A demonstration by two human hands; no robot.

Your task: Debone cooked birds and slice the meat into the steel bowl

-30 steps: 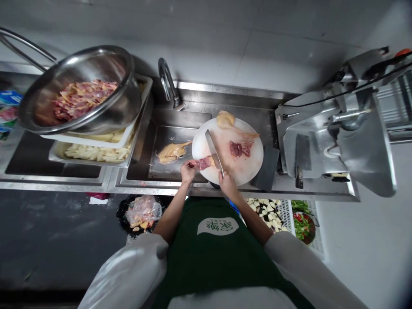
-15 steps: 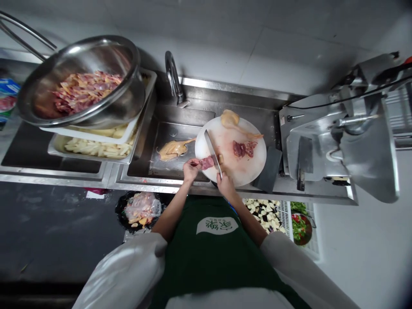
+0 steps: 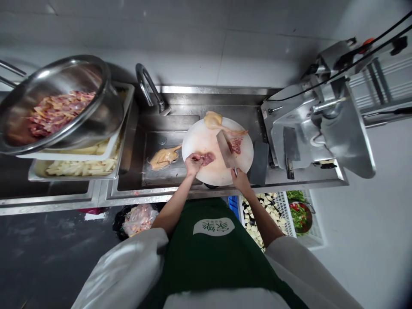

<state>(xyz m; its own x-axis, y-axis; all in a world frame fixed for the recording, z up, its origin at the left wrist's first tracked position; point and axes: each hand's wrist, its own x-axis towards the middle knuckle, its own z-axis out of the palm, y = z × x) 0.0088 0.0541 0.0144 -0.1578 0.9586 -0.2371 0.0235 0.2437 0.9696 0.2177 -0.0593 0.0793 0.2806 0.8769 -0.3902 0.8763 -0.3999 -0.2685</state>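
My right hand (image 3: 240, 181) is closed round the handle of a cleaver (image 3: 226, 150), whose wide blade lies tilted over the right part of a round white cutting board (image 3: 199, 133). My left hand (image 3: 193, 165) pinches the left end of a piece of raw red meat (image 3: 207, 159) on the board's left side. More dark red meat (image 3: 236, 145) lies just right of the blade, partly hidden by it. At the board's far edge rests a pale yellow piece of poultry (image 3: 213, 119) with a long thin end.
Another yellow poultry piece (image 3: 163, 158) lies in the sink (image 3: 141, 148) below the faucet (image 3: 149, 86). A steel bowl of sliced meat (image 3: 62, 112) stands on stacked trays (image 3: 77, 168) at left. A slicer (image 3: 325, 124) with a second cleaver (image 3: 289, 150) is at right. Crates hold cut vegetables (image 3: 265, 214).
The cleaver has moved right, from beside the meat in my left hand to the other meat, and its blade now lies flatter. My left hand's meat is now further onto the board. The view has shifted.
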